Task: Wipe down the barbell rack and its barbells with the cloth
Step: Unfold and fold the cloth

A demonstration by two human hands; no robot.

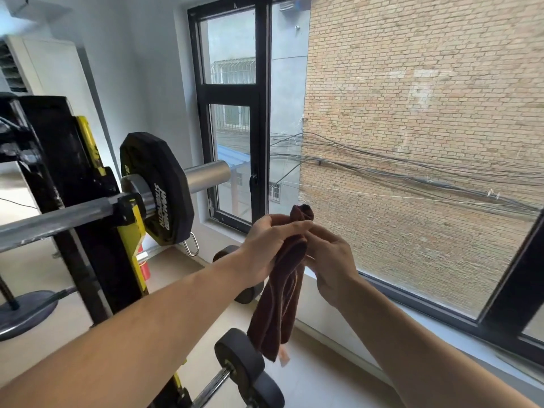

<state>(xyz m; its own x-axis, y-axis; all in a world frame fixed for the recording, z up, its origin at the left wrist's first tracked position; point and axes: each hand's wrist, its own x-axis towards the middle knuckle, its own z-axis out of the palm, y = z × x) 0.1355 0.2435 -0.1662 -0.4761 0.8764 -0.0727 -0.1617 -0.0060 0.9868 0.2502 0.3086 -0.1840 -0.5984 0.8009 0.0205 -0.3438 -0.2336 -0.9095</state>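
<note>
At the centre of the frame we held a dark reddish-brown cloth (pixel 282 278) up in front of the window (pixel 259 113). Our left hand (pixel 265 248) curled its fingers round the cloth's upper part, and our right hand (pixel 329 260) pinched the bunched top beside it; the rest hung down loose. At the left stood the black-and-yellow barbell rack (pixel 88 231), well apart from the cloth, with a barbell (pixel 59 219) resting across it (one black weight plate (pixel 159 187) on its sleeve). Along the bottom lay a dumbbell (pixel 241 369).
</note>
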